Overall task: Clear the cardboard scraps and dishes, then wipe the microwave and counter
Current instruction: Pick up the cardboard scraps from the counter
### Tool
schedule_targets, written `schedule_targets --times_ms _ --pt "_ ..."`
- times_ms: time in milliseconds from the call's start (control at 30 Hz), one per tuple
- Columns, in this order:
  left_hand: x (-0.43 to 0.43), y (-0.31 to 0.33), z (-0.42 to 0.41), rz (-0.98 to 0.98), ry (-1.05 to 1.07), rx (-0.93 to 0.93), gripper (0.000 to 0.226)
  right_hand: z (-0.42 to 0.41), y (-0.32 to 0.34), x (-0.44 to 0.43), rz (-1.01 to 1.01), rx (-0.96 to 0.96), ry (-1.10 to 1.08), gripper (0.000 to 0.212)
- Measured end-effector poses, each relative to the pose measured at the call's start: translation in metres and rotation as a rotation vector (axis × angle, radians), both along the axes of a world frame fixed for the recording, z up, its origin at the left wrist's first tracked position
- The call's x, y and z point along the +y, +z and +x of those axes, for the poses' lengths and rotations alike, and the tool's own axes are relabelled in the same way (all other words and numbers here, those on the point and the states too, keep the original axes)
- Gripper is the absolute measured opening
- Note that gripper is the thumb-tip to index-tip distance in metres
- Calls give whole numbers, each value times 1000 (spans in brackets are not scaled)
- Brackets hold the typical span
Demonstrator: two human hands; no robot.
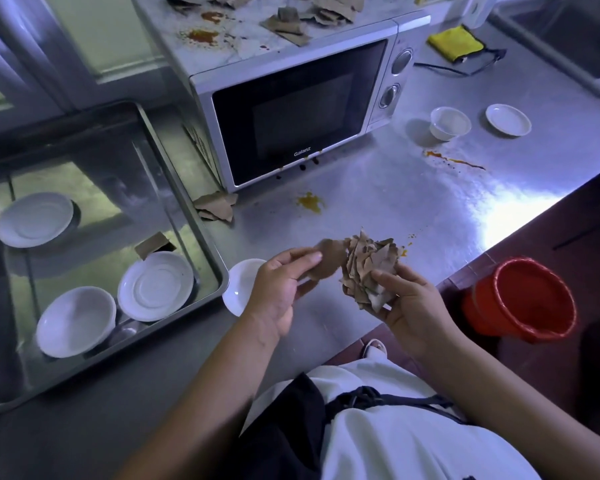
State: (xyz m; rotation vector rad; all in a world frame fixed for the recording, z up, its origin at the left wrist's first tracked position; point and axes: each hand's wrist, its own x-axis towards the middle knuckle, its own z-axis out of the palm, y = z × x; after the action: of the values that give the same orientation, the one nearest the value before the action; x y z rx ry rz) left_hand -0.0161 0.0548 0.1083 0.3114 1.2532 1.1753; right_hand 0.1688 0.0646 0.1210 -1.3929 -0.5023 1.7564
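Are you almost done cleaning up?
Not yet: three dishes sit in the tray. The right hand holds a stack of scraps, the left hand another scrap. More scraps lie on the microwave and beside it, a bowl, saucer and dish sit on the counter, spills show, and the yellow cloth lies untouched.

A person stands at a steel counter [430,209] in front of a microwave [291,119]. The right hand [406,306] grips a stack of cardboard scraps [368,268], and the left hand [278,289] pinches a single scrap [329,258] just beside it. More torn cardboard [319,12] litters the microwave's stained top, and a few loose pieces [217,206] lie at its front left corner. A metal tray [187,188] left of the microwave holds white dishes [155,285]. To the microwave's right sit a small bowl [450,123], a saucer [508,119] and a yellow cloth [456,43].
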Motion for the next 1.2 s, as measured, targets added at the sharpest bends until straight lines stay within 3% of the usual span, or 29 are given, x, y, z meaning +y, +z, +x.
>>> schedule_targets --times_ms 133,267,467,667,900,1033,1200 --pt "5 6 -13 91 -43 113 15 9 -3 -4 -11 -60 -72 28" --pt "0 14 5 251 -190 312 16 1 -1 -9 67 -98 14 23" --pt "-8 9 21 260 -221 787 12 -6 6 -12 182 -59 108 34" --pt "-9 13 23 307 -211 953 6 0 7 -14 195 19 133 35" --pt "-12 17 29 356 -248 1027 4 2 0 -12 198 -55 83 35" --pt "-12 17 33 355 -294 969 6 5 -5 -9 205 -72 69 21" --pt "-8 10 31 341 -343 854 8 12 -9 -5 199 -75 56 23"
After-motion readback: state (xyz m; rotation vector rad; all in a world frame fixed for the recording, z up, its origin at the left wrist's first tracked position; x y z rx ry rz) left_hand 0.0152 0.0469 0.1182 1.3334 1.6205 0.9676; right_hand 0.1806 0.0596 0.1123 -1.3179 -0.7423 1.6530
